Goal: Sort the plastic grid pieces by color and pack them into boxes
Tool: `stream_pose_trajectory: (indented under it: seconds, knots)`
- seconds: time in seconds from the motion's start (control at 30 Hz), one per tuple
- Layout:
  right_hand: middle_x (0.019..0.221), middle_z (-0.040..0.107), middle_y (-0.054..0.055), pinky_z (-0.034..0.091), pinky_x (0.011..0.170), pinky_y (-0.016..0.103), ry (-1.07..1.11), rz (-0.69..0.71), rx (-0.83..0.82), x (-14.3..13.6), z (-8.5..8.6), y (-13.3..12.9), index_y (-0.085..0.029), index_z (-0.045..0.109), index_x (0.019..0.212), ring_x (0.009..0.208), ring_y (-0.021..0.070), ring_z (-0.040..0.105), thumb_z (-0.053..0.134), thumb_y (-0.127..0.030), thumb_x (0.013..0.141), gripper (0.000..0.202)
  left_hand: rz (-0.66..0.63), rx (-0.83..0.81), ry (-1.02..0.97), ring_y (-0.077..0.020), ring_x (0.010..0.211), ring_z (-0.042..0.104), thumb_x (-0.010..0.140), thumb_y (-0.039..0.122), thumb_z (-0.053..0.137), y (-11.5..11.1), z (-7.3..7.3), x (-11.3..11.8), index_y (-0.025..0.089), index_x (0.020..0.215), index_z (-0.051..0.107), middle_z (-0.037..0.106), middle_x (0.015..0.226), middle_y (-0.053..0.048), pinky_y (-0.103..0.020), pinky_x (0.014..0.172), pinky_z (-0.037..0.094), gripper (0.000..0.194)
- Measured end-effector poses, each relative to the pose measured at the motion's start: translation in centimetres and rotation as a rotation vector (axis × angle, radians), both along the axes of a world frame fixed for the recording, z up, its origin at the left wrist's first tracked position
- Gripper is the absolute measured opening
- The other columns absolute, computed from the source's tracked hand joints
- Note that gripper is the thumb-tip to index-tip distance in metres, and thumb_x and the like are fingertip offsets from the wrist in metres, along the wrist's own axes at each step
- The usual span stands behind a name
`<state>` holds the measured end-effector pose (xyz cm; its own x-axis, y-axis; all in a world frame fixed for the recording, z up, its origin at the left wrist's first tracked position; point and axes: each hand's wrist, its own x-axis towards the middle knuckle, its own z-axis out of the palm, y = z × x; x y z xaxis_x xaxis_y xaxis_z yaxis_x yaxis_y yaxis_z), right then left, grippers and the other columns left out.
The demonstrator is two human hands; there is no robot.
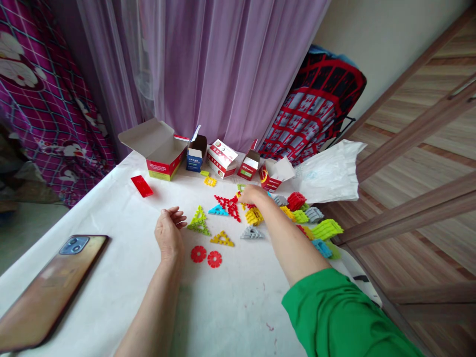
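My left hand [169,230] rests at the table, its fingers loosely bent and apart, with nothing in them. Just right of it lies a lime-green triangular building piece [199,221]. My right hand [251,195] reaches across to the far pieces with its fingertips together. What they pinch is mostly hidden; a bit of yellow shows there. Close to those fingertips are red triangular pieces [231,205] and a blue triangular piece [218,210]. Nearer me lie a yellow triangular piece [222,239], a grey triangular piece [252,232] and two red notched discs [214,259].
Several bundled stacks of colored pieces, including a lime-green stack [327,229], lie right of my right forearm. Opened small boxes, among them a red box [159,168] and a blue box [194,161], line the back. A phone [55,292] and a red strip [142,186] lie left.
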<state>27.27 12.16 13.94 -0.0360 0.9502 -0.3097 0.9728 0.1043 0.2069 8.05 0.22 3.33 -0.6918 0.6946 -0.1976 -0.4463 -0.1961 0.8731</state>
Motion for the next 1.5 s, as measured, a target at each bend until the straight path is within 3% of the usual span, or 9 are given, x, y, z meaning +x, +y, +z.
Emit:
stream_pose_trajectory:
  seconds: [0.1, 0.23, 0.4, 0.53, 0.93, 1.13, 1.33, 1.5]
  knots:
    - [0.107, 0.076, 0.005, 0.048, 0.084, 0.026, 0.058, 0.193, 0.033, -0.4, 0.0, -3.6, -0.027, 0.079, 0.099, 0.105, 0.0227, 0.067, 0.059, -0.035, 0.085, 0.025, 0.003, -0.002, -0.003, -0.0124, 0.059, 0.059, 0.079, 0.061, 0.051, 0.0, 0.0, 0.0, 0.017, 0.083, 0.063, 0.063, 0.071, -0.002, -0.024, 0.052, 0.043, 0.046]
    - [0.099, 0.077, 0.007, 0.048, 0.080, 0.028, 0.057, 0.512, 0.022, -0.9, -1.6, -8.8, -0.025, 0.078, 0.093, 0.097, 0.0232, 0.070, 0.057, -0.033, 0.086, 0.023, 0.002, -0.001, 0.000, -0.0125, 0.059, 0.059, 0.079, 0.061, 0.051, 0.0, 0.0, 0.1, 0.017, 0.084, 0.063, 0.064, 0.072, -0.002, -0.024, 0.052, 0.044, 0.047]
    - [0.101, 0.077, 0.010, 0.050, 0.079, 0.030, 0.034, 0.601, 0.007, -1.3, -2.8, -11.8, -0.022, 0.078, 0.099, 0.094, 0.0244, 0.070, 0.053, -0.031, 0.089, 0.028, 0.004, 0.000, 0.000, -0.0117, 0.057, 0.059, 0.080, 0.059, 0.051, -0.1, 0.1, 0.1, 0.016, 0.083, 0.064, 0.063, 0.071, -0.002, -0.023, 0.052, 0.044, 0.045]
    - [0.102, 0.077, 0.011, 0.050, 0.081, 0.031, 0.016, 0.605, 0.000, -1.9, -3.2, -12.1, -0.020, 0.078, 0.101, 0.097, 0.0259, 0.070, 0.053, -0.027, 0.088, 0.028, 0.005, 0.005, 0.001, -0.0116, 0.058, 0.059, 0.080, 0.057, 0.051, -0.1, 0.2, 0.1, 0.016, 0.083, 0.064, 0.063, 0.071, -0.002, -0.023, 0.051, 0.043, 0.043]
    - [0.103, 0.076, 0.011, 0.050, 0.081, 0.029, 0.029, 0.615, 0.000, -2.4, -3.8, -12.0, -0.019, 0.077, 0.101, 0.099, 0.0243, 0.070, 0.055, -0.034, 0.088, 0.030, 0.007, 0.007, 0.004, -0.0116, 0.057, 0.059, 0.079, 0.059, 0.052, 0.0, 0.2, 0.1, 0.016, 0.082, 0.063, 0.063, 0.069, -0.002, -0.022, 0.050, 0.043, 0.044]
    - [0.104, 0.076, 0.011, 0.051, 0.079, 0.031, 0.021, 0.611, -0.015, -2.6, -3.6, -11.7, -0.019, 0.076, 0.103, 0.099, 0.0254, 0.070, 0.053, -0.026, 0.087, 0.029, 0.010, 0.009, -0.010, -0.0111, 0.057, 0.058, 0.079, 0.057, 0.053, -0.1, 0.3, 0.1, 0.016, 0.082, 0.064, 0.063, 0.070, -0.001, -0.022, 0.050, 0.043, 0.043]
    - [0.109, 0.075, 0.011, 0.050, 0.084, 0.033, 0.007, 0.493, 0.060, -1.1, -2.9, -9.0, -0.022, 0.075, 0.107, 0.104, 0.0260, 0.068, 0.053, -0.030, 0.089, 0.030, 0.018, 0.009, -0.029, -0.0109, 0.057, 0.058, 0.080, 0.054, 0.053, -0.2, 0.4, 0.1, 0.016, 0.082, 0.064, 0.063, 0.069, -0.001, -0.022, 0.050, 0.043, 0.040]
    - [0.106, 0.076, 0.013, 0.049, 0.082, 0.031, -0.029, 0.383, -0.012, -0.5, -3.1, -7.7, -0.021, 0.076, 0.104, 0.103, 0.0256, 0.069, 0.055, -0.025, 0.086, 0.028, 0.050, -0.001, -0.063, -0.0105, 0.055, 0.057, 0.083, 0.050, 0.050, -0.1, 0.6, -0.2, 0.015, 0.082, 0.063, 0.062, 0.068, -0.001, -0.021, 0.050, 0.042, 0.037]
